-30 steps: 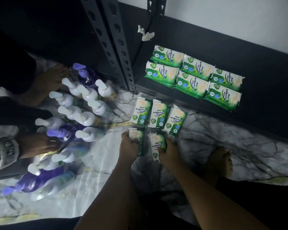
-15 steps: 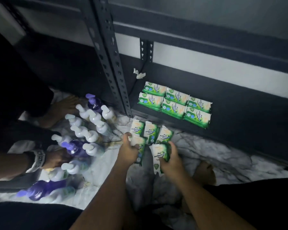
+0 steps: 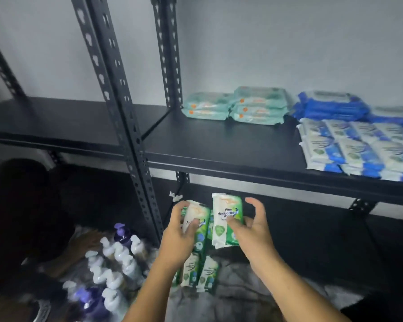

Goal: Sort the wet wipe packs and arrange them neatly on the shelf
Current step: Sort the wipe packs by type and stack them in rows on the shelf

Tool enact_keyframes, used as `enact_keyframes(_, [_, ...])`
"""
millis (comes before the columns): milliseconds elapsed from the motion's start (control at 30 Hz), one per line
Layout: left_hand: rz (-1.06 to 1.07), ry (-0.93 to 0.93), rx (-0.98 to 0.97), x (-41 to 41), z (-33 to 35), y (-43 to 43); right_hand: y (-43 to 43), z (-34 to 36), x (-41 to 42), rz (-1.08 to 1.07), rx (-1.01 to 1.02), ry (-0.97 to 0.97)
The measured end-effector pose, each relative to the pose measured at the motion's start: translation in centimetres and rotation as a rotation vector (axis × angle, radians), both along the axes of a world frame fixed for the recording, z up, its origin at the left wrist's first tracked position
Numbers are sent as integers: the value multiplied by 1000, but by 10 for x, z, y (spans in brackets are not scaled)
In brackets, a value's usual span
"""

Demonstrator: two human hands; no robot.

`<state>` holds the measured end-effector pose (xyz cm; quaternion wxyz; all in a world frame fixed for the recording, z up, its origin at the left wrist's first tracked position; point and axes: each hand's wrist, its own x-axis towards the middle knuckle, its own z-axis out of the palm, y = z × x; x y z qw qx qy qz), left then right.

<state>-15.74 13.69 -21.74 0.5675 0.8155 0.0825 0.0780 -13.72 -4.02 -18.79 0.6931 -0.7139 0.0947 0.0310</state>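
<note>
My left hand (image 3: 178, 238) grips a green and white antibacterial wipe pack (image 3: 197, 219), and my right hand (image 3: 251, 231) grips a second green pack (image 3: 227, 213). Both packs are lifted in front of the lower shelf opening, below the black middle shelf (image 3: 219, 147). More green packs (image 3: 199, 271) lie on the marble floor under my hands. On the middle shelf sit pale mint packs (image 3: 236, 105) at the back and blue packs (image 3: 358, 145) at the right.
White and purple pump bottles (image 3: 113, 263) stand on the floor at the left, where another person's hand (image 3: 86, 242) reaches among them. A black slotted upright (image 3: 123, 126) stands just left of my hands. The middle shelf's left and centre are bare.
Both hands rose from the floor, each lifting a green pack. The view tilted up from the bottom shelf to the middle shelf with its mint and blue packs.
</note>
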Motion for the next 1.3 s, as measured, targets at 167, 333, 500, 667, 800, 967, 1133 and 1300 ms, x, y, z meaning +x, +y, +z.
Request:
enact_keyframes(167, [-54, -170, 34, 5, 78, -33, -34, 81, -7, -25, 20, -103])
enact_keyframes(333, [-123, -284, 75, 21, 137, -71, -59, 137, -1, -6, -10, -172])
enact_keyframes(500, [-114, -301, 92, 52, 163, -93, -72, 162, 21, -69, -96, -218])
enact_keyframes(667, [-91, -212, 143, 94, 166, -102, -81, 162, 54, -148, -199, -195])
enact_keyframes(800, [-106, -150, 176, 126, 163, -109, -85, 152, 80, -160, -281, -152])
enact_keyframes(967, [-122, -94, 253, 154, 156, -114, -83, 137, 110, -183, -390, -95])
enact_keyframes(1133, [-97, -98, 501, 176, 144, -105, -85, 138, 120, -140, -550, -63])
enact_keyframes(1300, [-108, -155, 399, 183, 139, -93, -73, 138, 116, -90, -876, -125])
